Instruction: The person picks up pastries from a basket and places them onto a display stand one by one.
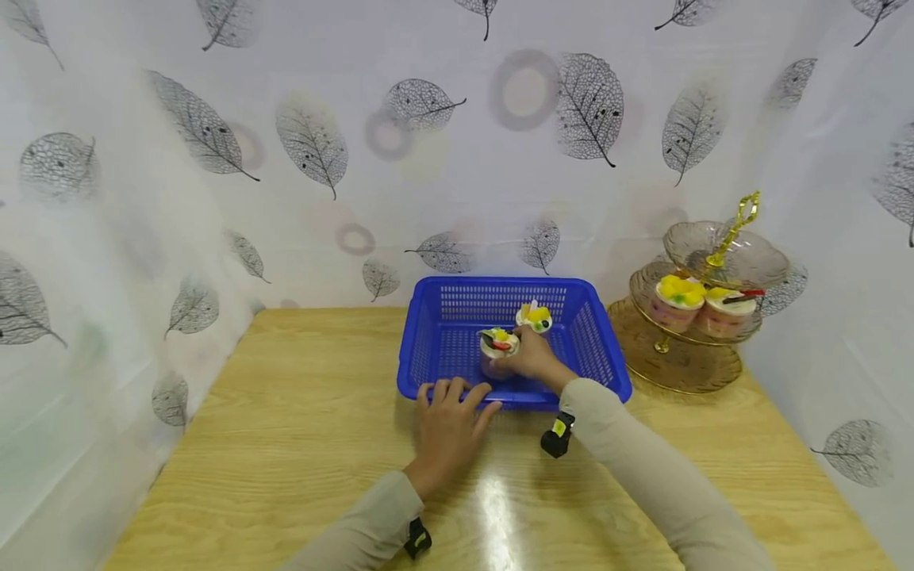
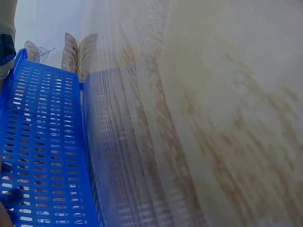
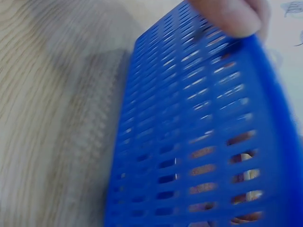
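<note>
In the head view, my right hand reaches into a blue plastic basket and grips a dessert cup with cream and fruit on top. A second dessert cup is just behind it in the basket. My left hand holds the basket's near rim, its fingers over the edge. In the right wrist view, a fingertip lies against the outside of the rim; the held cup shows only in bits through the slots. The left wrist view shows mainly the slotted basket wall.
A tiered glass stand with a gold handle is right of the basket. Two more dessert cups sit on its middle tier. Everything rests on a wooden table before a leaf-patterned curtain.
</note>
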### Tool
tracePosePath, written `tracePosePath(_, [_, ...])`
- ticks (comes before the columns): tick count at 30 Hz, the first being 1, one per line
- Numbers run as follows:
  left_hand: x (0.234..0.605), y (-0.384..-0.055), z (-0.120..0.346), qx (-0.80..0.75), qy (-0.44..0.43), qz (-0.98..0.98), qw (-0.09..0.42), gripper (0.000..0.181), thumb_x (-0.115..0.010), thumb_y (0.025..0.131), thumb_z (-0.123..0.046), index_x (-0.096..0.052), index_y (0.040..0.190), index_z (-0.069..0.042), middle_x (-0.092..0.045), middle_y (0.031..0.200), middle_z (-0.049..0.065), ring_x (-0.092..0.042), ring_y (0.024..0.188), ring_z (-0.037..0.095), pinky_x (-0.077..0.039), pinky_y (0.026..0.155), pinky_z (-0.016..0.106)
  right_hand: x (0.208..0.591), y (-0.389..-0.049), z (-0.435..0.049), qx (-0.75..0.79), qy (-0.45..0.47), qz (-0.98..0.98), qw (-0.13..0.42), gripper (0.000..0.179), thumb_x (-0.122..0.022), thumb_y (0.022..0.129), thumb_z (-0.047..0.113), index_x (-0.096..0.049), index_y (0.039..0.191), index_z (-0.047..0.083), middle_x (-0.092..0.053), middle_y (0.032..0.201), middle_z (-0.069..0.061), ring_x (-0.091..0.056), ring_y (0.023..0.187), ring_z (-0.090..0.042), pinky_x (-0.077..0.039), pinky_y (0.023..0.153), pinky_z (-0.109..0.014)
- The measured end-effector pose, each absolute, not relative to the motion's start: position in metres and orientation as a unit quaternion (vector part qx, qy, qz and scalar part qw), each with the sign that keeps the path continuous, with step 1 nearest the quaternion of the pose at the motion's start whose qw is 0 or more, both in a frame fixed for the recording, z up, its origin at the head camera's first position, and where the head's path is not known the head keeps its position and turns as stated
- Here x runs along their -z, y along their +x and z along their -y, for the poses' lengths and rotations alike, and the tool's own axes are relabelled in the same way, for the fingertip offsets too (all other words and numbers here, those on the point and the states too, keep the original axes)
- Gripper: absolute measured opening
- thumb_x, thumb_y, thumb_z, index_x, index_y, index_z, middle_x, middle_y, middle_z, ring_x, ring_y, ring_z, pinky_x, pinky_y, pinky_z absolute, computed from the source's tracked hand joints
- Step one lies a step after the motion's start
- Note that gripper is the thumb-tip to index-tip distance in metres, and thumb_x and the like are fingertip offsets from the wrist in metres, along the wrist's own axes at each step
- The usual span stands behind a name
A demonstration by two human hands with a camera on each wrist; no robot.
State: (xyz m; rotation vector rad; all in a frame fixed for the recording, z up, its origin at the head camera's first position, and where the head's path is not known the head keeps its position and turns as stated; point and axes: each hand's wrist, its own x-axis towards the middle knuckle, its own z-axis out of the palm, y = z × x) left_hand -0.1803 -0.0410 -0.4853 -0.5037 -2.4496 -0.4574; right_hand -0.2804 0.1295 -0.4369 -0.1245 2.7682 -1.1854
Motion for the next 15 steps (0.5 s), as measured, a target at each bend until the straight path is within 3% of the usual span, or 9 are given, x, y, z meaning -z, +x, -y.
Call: tracePosePath(15, [0.485,-0.18,0.04,0.164,-0.186,0.926,0.285,0.038,-0.045,0.096,-0.055,-0.069,0.11,-0.029,-0.058,0.098,-0.005,-0.05,0.094,0.018,-0.032,0.092,0.051,0.376,-0.263,-0.164,0.484,-0.056,-0.871,0.066,0.086,-0.077,0.081,0.023,-0.027,0.144,-0.006,-0.04,0.14,-0.026,-0.044,0.126,-0.039,-0.043,0.098,-0.049])
